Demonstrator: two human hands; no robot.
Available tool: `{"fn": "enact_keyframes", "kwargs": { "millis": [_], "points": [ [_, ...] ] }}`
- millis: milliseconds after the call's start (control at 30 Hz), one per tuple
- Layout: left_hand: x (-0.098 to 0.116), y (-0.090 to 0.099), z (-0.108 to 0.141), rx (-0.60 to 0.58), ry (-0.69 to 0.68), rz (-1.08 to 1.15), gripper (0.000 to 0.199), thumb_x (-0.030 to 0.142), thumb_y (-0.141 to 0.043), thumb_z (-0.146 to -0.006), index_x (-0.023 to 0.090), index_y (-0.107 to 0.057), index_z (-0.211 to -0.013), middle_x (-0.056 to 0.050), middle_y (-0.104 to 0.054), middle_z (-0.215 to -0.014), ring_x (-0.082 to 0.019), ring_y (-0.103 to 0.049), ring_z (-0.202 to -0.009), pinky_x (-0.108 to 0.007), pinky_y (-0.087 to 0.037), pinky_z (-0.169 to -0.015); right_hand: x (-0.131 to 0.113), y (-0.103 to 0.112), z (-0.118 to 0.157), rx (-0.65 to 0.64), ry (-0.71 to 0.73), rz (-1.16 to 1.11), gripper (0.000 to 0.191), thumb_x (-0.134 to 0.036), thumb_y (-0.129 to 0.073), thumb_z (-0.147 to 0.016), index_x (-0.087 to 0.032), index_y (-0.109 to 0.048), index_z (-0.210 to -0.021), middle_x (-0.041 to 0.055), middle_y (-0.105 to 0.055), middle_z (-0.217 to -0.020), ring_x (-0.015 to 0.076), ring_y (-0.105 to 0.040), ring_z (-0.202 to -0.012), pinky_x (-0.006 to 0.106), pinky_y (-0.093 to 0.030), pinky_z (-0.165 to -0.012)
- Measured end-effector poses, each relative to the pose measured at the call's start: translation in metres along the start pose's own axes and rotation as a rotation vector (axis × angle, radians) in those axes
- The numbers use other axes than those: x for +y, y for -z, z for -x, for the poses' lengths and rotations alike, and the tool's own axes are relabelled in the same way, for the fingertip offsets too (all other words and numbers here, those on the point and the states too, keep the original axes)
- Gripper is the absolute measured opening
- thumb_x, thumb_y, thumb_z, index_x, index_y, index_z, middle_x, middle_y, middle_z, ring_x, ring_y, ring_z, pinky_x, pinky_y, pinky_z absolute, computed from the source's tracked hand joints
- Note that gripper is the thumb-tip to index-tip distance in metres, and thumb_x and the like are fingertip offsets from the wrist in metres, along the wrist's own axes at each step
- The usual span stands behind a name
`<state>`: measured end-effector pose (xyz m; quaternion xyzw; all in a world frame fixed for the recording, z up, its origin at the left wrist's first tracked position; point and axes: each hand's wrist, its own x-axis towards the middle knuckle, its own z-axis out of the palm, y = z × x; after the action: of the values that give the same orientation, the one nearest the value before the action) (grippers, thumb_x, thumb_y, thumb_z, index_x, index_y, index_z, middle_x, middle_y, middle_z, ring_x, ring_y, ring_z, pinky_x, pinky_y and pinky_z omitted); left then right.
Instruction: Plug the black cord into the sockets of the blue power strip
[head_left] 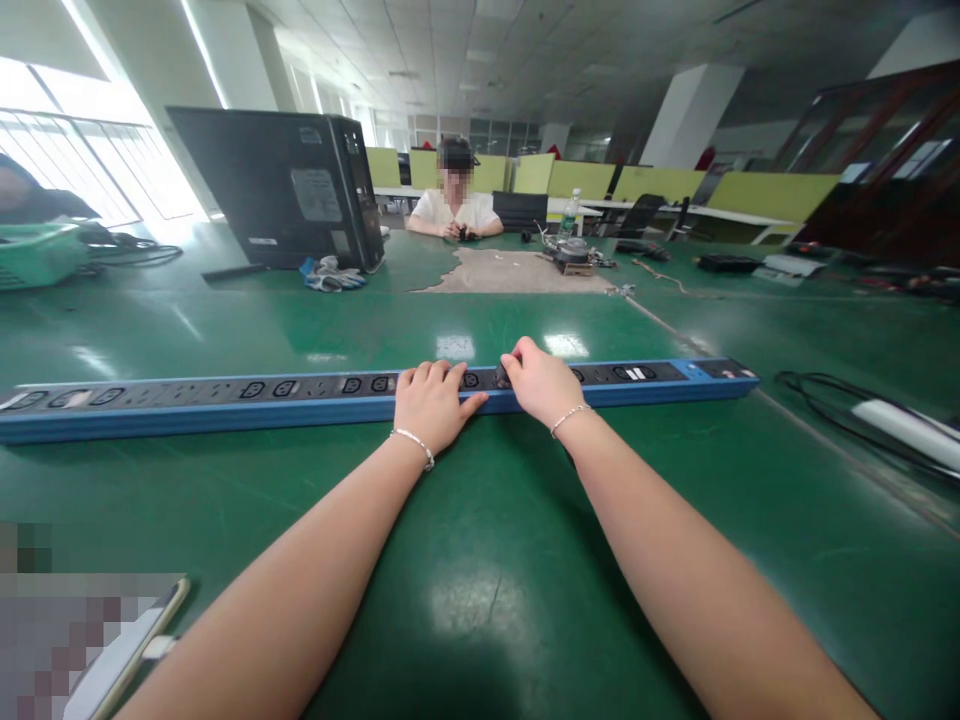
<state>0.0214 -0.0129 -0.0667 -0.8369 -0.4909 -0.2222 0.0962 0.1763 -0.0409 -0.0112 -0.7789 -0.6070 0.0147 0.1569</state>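
Note:
A long blue power strip point(225, 412) with a black socket face lies across the green table. My left hand point(433, 402) rests on its middle, fingers over the far edge and thumb along the near side, gripping the strip. Just to the right, my right hand point(541, 380) pinches a small black plug point(502, 375) at the socket face. The fingers partly hide the plug, and how deep it sits cannot be seen. Several sockets show on both sides of my hands.
Beyond the strip stand a black computer case point(281, 190), gloves point(332, 274) and a bottle point(571, 212). A person point(456, 205) sits across the table point(480, 560). Black cables point(832, 410) lie at right, a green basket point(39, 256) at far left, a phone point(131, 650) at near left.

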Motion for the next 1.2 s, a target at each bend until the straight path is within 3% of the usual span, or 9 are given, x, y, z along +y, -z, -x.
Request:
{"fn": "enact_keyframes", "kwargs": {
  "millis": [233, 500, 733, 967, 1200],
  "points": [
    [0.001, -0.001, 0.000, 0.005, 0.016, 0.042, 0.057, 0.061, -0.032, -0.085, 0.025, -0.050, -0.125, -0.008, -0.057, -0.120, -0.027, -0.045, -0.113, -0.042, -0.030, -0.095, -0.018, 0.003, -0.007, -0.023, -0.086, 0.120, 0.033, -0.039, -0.032, -0.089, -0.021, -0.052, -0.108, 0.0135, -0.066, -0.095, 0.0255, -0.062, -0.090, 0.036, -0.045, -0.075],
    [0.000, -0.001, -0.001, 0.002, 0.022, 0.061, 0.058, 0.061, -0.033, -0.084, 0.025, -0.051, -0.125, -0.009, -0.057, -0.120, -0.028, -0.045, -0.113, -0.043, -0.029, -0.095, -0.021, 0.008, -0.030, -0.143, -0.038, 0.169, 0.034, -0.036, -0.038, -0.086, -0.018, -0.058, -0.105, 0.0153, -0.065, -0.104, 0.0259, -0.061, -0.096, 0.035, -0.045, -0.080],
    [0.000, -0.003, -0.001, 0.011, 0.014, 0.063, 0.057, 0.062, -0.035, -0.083, 0.025, -0.051, -0.123, -0.008, -0.057, -0.120, -0.027, -0.045, -0.113, -0.043, -0.029, -0.096, -0.033, 0.009, -0.024, -0.130, -0.048, 0.221, 0.033, -0.032, -0.040, -0.086, -0.016, -0.057, -0.110, 0.0171, -0.065, -0.105, 0.0249, -0.062, -0.097, 0.035, -0.045, -0.080],
    [-0.001, -0.003, -0.001, 0.029, 0.007, 0.069, 0.058, 0.062, -0.034, -0.083, 0.023, -0.053, -0.122, -0.009, -0.057, -0.118, -0.028, -0.046, -0.112, -0.043, -0.030, -0.094, -0.029, 0.008, -0.026, -0.163, -0.098, 0.201, 0.033, -0.032, -0.039, -0.086, -0.015, -0.057, -0.108, 0.0179, -0.065, -0.102, 0.0255, -0.063, -0.094, 0.035, -0.046, -0.078],
    [-0.001, -0.004, -0.001, 0.017, 0.008, 0.067, 0.055, 0.059, -0.037, -0.084, 0.024, -0.052, -0.123, -0.008, -0.057, -0.120, -0.028, -0.045, -0.113, -0.043, -0.029, -0.096, -0.039, 0.000, -0.014, -0.101, -0.013, 0.269, 0.032, -0.028, -0.035, -0.087, -0.015, -0.054, -0.108, 0.0195, -0.064, -0.102, 0.0272, -0.063, -0.095, 0.037, -0.046, -0.078]
  ]
}}
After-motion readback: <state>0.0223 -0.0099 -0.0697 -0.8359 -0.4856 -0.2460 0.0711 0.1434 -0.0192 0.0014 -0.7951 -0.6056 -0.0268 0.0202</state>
